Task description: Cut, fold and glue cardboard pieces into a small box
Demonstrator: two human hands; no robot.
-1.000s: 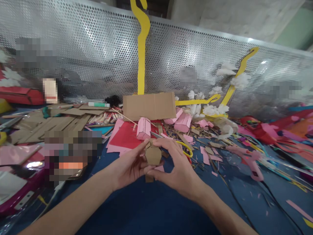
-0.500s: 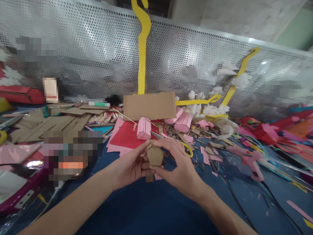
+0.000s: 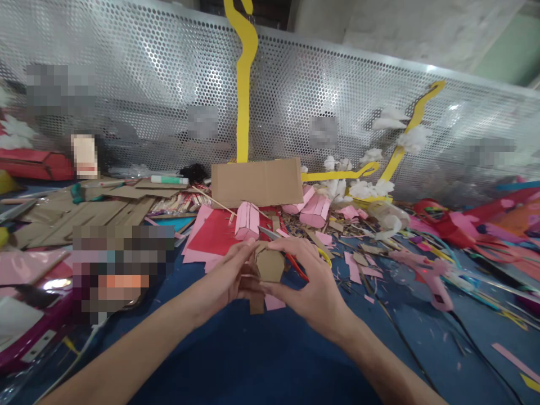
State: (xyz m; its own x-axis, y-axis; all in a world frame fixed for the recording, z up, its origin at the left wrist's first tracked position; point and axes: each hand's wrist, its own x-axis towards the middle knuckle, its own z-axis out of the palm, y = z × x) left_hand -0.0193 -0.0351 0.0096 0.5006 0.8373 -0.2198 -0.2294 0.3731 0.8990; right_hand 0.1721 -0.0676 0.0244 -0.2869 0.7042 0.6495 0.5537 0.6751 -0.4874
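Observation:
A small brown cardboard piece (image 3: pixel 270 265) with a many-sided flat face is held between both hands at the centre. My left hand (image 3: pixel 223 277) is closed on its left side, the fingers partly behind it. My right hand (image 3: pixel 310 278) grips it from the right, with the thumb at the lower edge and the fingers at the top. Scissors with red and yellow handles (image 3: pixel 327 256) lie partly hidden behind my right hand. Just beyond the hands is a pink faceted paper piece (image 3: pixel 247 221) on red paper (image 3: pixel 213 232). A small cardboard strip (image 3: pixel 256 304) shows below my left fingers.
A cardboard panel (image 3: pixel 257 183) leans before a perforated metal screen (image 3: pixel 287 84). A pink glue gun (image 3: pixel 426 273) and its cord lie at right. Cardboard sheets (image 3: pixel 90 216) are at left. Scraps lie beyond my right hand.
The cardboard piece has turned slightly and shifted a little right and up in my hands. More of the scissors' red handle now shows beside my right fingers.

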